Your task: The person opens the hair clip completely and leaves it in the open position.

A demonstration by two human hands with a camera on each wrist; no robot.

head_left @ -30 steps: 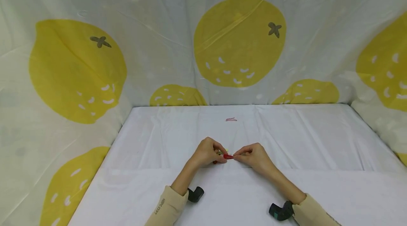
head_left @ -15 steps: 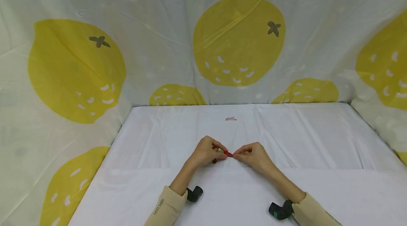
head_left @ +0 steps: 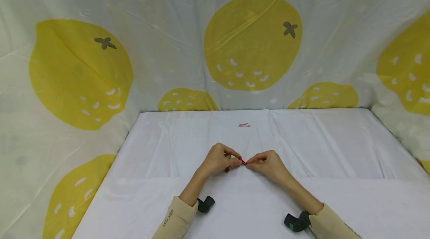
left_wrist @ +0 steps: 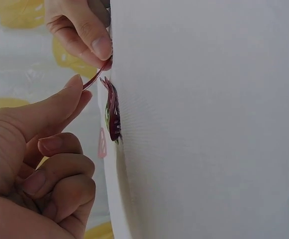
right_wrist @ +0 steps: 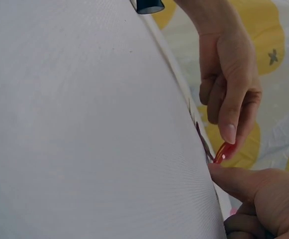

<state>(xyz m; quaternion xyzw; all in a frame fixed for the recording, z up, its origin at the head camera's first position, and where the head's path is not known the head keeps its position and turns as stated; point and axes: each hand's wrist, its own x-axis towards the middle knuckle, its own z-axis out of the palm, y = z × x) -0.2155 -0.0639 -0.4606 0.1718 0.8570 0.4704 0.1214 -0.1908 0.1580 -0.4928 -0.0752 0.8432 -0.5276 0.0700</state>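
A thin, glossy red hair clip spans the small gap between my two hands. The thumb and forefinger of my left hand pinch its left end, with the other fingers curled in. At the right end, my right hand pinches the tip between thumb and forefinger. The left wrist view shows the clip as a slim curved strip, edge-on. Below the fingertips, a small heap of dark red and green clips lies on the white cloth; in the head view my left hand mostly hides it.
A white cloth covers the table, with a red drawn mark towards the back. Lemon-print fabric stands behind it and at both sides. A black wrist camera sits at the left wrist, another black camera at the right.
The red clip has turned from its broad face to a narrow, tilted edge between the fingertips. Its left end has risen slightly. Both hands stay nearly in place.
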